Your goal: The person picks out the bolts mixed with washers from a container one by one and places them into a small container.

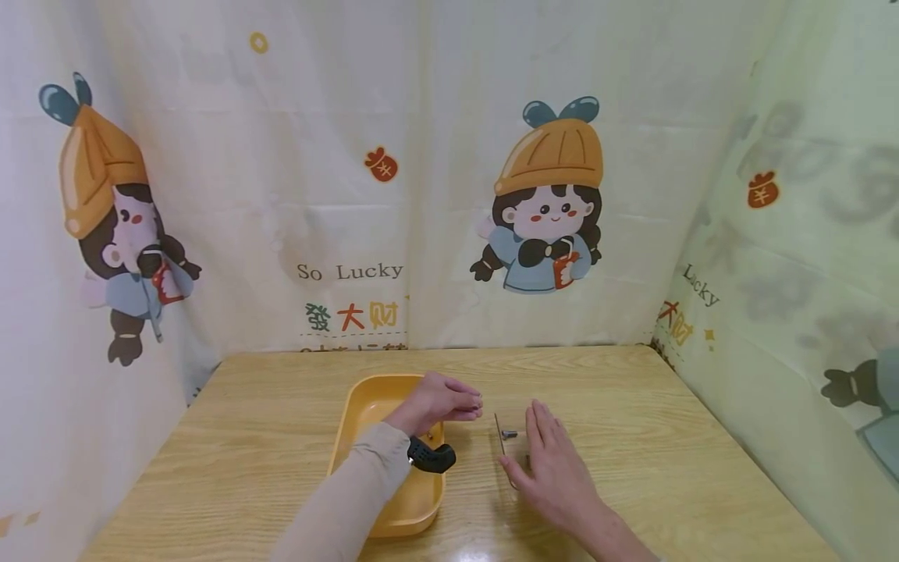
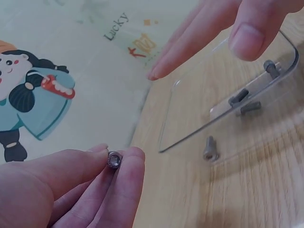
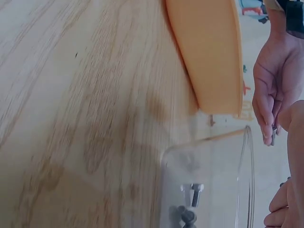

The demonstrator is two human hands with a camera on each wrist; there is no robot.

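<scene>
My left hand (image 1: pixel 437 402) is raised beside the tray's right edge. It pinches a small metal socket-head bolt (image 2: pixel 114 160) between thumb and fingertips, the hex recess showing in the left wrist view. To its right on the table stands a clear plastic box (image 2: pixel 190 135) with rounded corners and an open top. Several dark metal bolts (image 2: pixel 210 148) lie in the box, two of them also showing through its wall in the right wrist view. My right hand (image 1: pixel 558 472) is at the box, fingers straight, its thumb close to the near part of the rim.
A yellow-orange tray (image 1: pixel 368 398) lies left of the box, partly behind my left forearm, with something small near its right wall. A black wrist camera (image 1: pixel 430 455) is strapped to my left wrist. Printed cloth (image 1: pixel 449 156) hangs behind and beside the wooden table (image 1: pixel 267 437).
</scene>
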